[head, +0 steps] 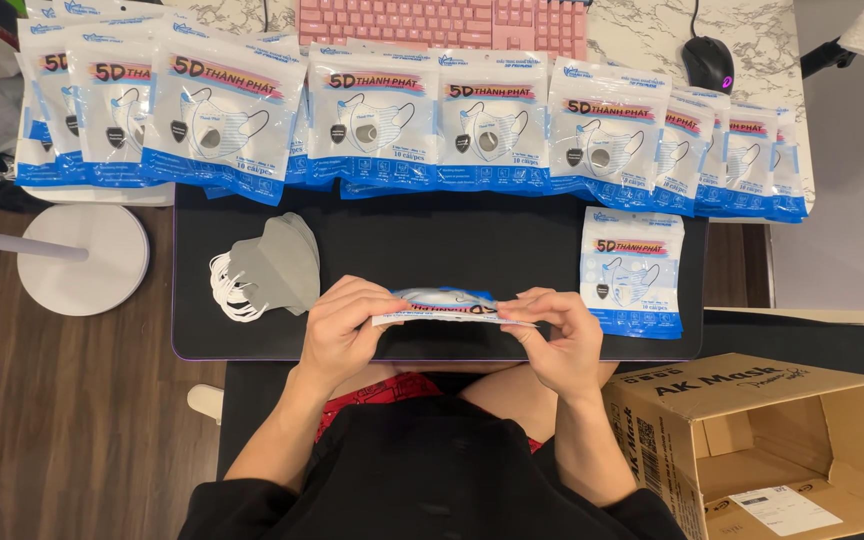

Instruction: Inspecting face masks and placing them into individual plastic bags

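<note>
Both hands hold one white-and-blue mask pouch point(449, 304) edge-on above the near edge of the black desk mat point(432, 240). My left hand point(344, 325) pinches its left end and my right hand point(558, 338) pinches its right end. A fanned stack of grey face masks point(274, 262) with white ear loops lies on the mat just left of my left hand. A small pile of flat pouches point(632, 272) lies on the mat to the right of my right hand.
A long row of overlapping mask pouches point(392, 125) runs across the back of the mat. Behind it are a pink keyboard point(442, 22) and a black mouse point(707, 62). An open cardboard box point(762, 445) stands at lower right. A white round stand base point(82, 258) sits on the wooden floor at left.
</note>
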